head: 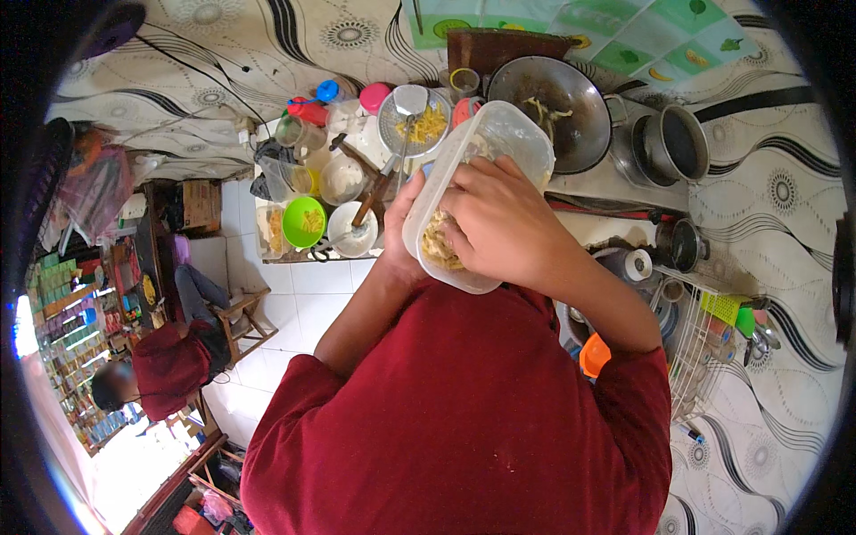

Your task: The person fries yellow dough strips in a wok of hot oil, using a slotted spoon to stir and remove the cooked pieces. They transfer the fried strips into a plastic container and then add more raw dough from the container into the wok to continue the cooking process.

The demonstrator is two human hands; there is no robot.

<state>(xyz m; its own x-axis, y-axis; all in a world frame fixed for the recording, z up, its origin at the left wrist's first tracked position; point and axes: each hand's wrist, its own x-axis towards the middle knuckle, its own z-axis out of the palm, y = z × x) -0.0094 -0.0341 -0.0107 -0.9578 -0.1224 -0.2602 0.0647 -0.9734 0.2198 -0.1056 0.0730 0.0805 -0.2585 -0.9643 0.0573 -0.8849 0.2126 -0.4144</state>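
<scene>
A translucent plastic container (438, 180) is tilted in front of my chest, with battered food strips (441, 241) in its lower end. My left hand (403, 224) grips its left side. My right hand (498, 217) reaches into it, fingers bent among the strips; whether they pinch any is hidden. Beyond, a wok (582, 114) with dark oil holds a few pale strips. To its left, a metal strainer (386, 127) holds yellow fried pieces (428, 126), with a metal spatula (410, 100) lying across it.
The counter at left bears a green bowl (294, 233), a white bowl (341, 249), a clear tub (273, 251) and lidded jars. Pots (682, 144) stand right of the wok, above a wire dish rack (689, 368). A person (177, 364) sits on a wooden chair at far left.
</scene>
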